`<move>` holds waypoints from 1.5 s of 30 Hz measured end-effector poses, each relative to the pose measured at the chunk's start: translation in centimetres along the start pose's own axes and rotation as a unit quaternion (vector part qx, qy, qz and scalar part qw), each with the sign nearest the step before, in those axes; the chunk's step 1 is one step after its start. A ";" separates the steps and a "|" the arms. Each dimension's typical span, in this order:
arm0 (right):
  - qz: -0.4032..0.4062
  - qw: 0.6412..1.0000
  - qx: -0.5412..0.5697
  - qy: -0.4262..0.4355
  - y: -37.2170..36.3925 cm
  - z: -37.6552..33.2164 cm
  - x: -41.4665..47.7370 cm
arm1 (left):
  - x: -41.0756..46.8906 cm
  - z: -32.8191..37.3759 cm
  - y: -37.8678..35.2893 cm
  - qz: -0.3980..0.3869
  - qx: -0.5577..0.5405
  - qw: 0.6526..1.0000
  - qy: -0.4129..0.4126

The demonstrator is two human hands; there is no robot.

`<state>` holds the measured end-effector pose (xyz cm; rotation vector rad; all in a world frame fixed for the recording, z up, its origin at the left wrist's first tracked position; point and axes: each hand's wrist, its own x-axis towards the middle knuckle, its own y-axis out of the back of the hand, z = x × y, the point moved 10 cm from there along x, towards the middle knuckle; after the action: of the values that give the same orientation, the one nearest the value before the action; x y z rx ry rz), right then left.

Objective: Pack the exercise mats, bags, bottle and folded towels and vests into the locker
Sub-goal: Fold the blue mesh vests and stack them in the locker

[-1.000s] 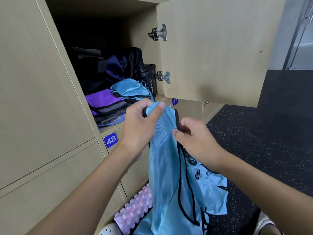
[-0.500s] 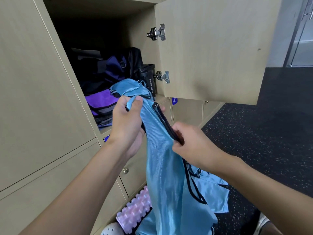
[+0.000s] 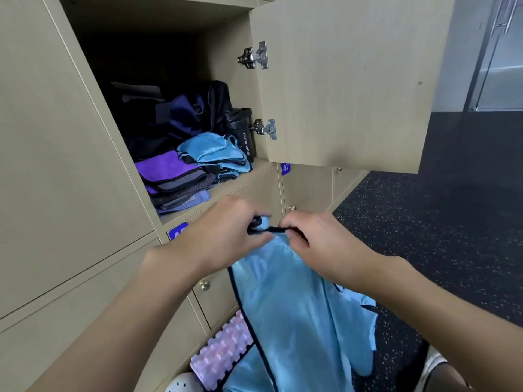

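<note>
One blue vest (image 3: 297, 306): hangs below the open locker (image 3: 226, 60); I judge it light, limp, slippery. My left hand (image 3: 226, 236) and right hand (image 3: 317, 241) both pinch its black-trimmed top edge, the firmest hold.

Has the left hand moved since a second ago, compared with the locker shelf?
Yes. The left hand has dropped: it overlapped the locker shelf before and now sits below its front edge, beside the blue number label.

Locker shelf (image 3: 240, 185): towel stack (image 3: 175, 179) front-left, folded blue vests (image 3: 218, 154) just beside it on the right, black bottle (image 3: 243, 131) upright by the right wall, dark bags (image 3: 175, 114) behind. Speckled floor (image 3: 438, 222): pink ridged mat (image 3: 223, 352) against the locker base.
</note>
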<state>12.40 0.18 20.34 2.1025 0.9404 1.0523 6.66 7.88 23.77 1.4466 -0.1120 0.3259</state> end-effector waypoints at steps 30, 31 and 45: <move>-0.088 0.985 0.138 -0.050 -0.1 1.8 -0.9 | -0.1 -2.4 0.7 0.074 -0.235 0.968 0.046; -0.099 0.989 0.099 -0.050 0.0 1.8 -1.1 | -0.3 -3.0 1.3 0.086 -0.224 0.969 0.057; -0.045 0.994 0.098 -0.032 0.8 0.7 -1.2 | -0.7 -0.6 -3.4 -0.028 -0.281 0.959 0.037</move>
<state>12.71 -1.40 20.07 2.2142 1.1351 0.8720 6.89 8.01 20.24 0.8713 -0.0937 0.2727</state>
